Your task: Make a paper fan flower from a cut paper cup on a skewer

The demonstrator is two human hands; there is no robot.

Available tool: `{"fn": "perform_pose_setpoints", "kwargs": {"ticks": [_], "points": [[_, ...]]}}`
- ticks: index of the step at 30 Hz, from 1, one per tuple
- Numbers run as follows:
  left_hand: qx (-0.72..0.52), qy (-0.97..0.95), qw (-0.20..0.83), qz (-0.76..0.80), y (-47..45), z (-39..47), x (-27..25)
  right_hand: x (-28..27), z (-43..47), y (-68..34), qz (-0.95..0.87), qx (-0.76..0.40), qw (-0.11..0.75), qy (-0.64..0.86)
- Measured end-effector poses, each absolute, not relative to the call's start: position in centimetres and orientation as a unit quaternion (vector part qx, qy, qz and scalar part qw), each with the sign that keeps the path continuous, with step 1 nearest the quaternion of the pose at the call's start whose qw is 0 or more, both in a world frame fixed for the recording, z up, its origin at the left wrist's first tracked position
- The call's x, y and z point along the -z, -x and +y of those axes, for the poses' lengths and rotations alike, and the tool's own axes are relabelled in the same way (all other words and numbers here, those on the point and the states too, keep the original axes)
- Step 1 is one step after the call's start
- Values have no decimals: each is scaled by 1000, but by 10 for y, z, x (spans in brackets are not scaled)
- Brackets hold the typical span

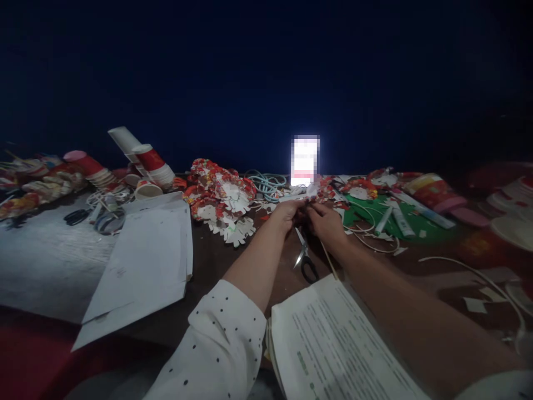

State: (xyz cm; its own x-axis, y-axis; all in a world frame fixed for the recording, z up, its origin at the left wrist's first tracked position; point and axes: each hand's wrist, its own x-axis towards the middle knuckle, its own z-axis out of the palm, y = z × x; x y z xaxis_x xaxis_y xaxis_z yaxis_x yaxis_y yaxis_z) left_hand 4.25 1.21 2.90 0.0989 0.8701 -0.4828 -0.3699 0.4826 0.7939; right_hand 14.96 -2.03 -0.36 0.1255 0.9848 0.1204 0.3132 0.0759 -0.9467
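Note:
My left hand (290,215) and my right hand (325,223) meet over the middle of the brown table, fingers pinched together. What lies between the fingertips is dark, small and partly hidden, so I cannot make it out. Below them lies a pair of scissors (309,269) with black handles. A thin pale stick (328,259) slants down from under my right hand towards a printed book (333,339). Just beyond the fingers are red and white cut paper-cup pieces (327,189).
White paper sheets (141,250) lie at left, with stacked paper cups (152,166) behind. Red and white cut-cup flowers (225,194) are heaped nearby. A lit screen (305,158) stands at the back. On a green sheet (420,226) at right are glue tubes (403,219). Coiled cord (266,183) lies behind.

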Motion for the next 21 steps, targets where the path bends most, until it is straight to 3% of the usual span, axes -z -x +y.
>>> {"fn": "perform_pose_setpoints", "kwargs": {"ticks": [5, 16, 21], "points": [[-452, -249, 712, 476, -42, 15, -24, 0, -23, -145, -466, -451, 501, 573], [-461, -273, 708, 460, -39, 11, -23, -15, -17, -147, -341, -468, 578, 575], [-527, -221, 690, 445, -37, 10, -30, -15, -9, -154, -325, -471, 590, 570]]}}
